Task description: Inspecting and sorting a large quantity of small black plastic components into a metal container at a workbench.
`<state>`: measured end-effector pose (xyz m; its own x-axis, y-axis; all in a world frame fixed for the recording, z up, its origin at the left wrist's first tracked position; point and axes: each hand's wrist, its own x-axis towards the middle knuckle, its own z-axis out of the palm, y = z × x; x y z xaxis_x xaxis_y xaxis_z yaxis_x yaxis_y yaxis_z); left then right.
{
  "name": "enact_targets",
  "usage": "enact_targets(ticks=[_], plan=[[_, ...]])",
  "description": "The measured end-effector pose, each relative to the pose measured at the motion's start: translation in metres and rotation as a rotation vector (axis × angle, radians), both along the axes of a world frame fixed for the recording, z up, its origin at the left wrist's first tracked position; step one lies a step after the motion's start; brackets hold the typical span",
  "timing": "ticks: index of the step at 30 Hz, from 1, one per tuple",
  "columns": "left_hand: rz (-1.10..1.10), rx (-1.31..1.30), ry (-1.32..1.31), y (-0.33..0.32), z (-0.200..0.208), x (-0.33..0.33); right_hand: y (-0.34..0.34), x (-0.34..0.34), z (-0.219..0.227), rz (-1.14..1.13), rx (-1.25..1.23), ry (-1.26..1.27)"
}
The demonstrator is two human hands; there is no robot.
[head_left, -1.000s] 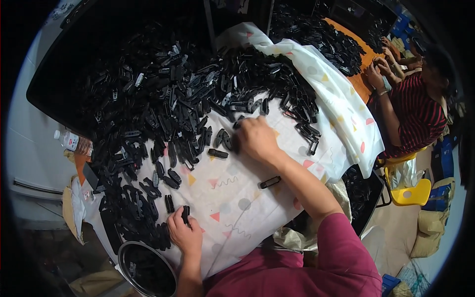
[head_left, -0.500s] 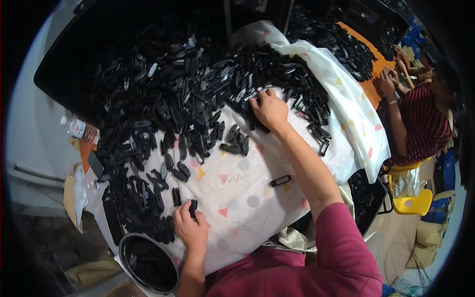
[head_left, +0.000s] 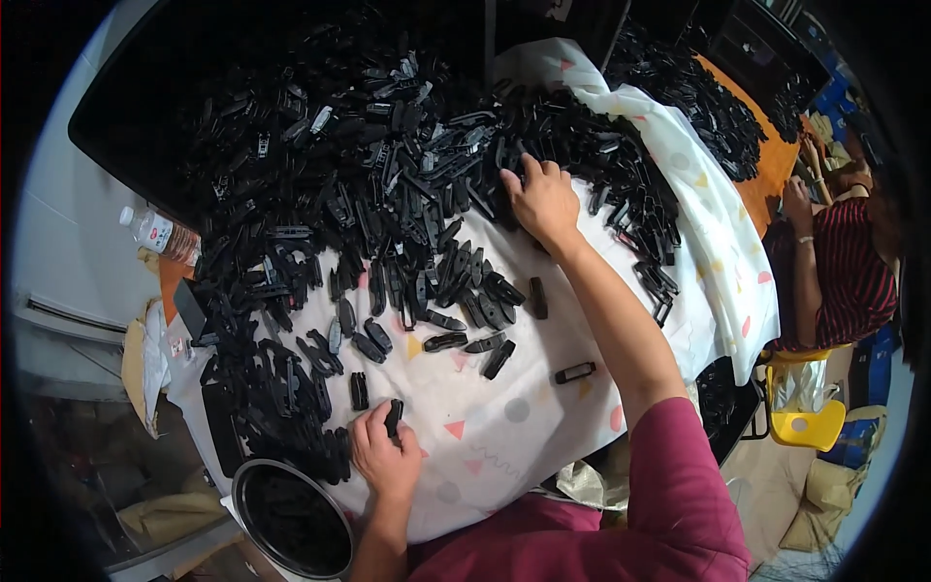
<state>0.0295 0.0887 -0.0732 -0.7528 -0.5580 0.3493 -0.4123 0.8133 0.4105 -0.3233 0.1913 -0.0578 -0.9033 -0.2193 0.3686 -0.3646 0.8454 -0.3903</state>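
A large heap of small, elongated black plastic parts [head_left: 359, 209] covers the far side of a patterned white cloth [head_left: 543, 436]. My right hand [head_left: 545, 204] lies at the near edge of the heap, palm down, its fingers apart and touching parts. Low on the left, my left hand [head_left: 386, 456] pinches one black plastic part [head_left: 394, 417] between thumb and fingers, close to the cloth. Just left of it lies another black part [head_left: 359, 391]. Several loose parts [head_left: 482, 308] are spread between the two hands. A frame-like black part [head_left: 575, 372] rests alone below my right forearm.
A round dark tub [head_left: 293, 519] with black parts stands at the lower left. Beyond the left edge is a clear bottle [head_left: 160, 235] with a label. At right, a person in a striped shirt [head_left: 853, 257] sits beside an orange table [head_left: 761, 189] and a yellow stool [head_left: 807, 417].
More black parts now lie on the cloth between my hands, nearer to me. My right hand remains at the heap's edge, and my left still holds its part. The view has shifted slightly.
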Motion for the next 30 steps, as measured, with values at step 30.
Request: enact_targets(ticks=[30], plan=[[-0.013,0.081,-0.019,0.001,0.004,0.000,-0.063,0.026,-0.007,0.291,0.076,0.023]])
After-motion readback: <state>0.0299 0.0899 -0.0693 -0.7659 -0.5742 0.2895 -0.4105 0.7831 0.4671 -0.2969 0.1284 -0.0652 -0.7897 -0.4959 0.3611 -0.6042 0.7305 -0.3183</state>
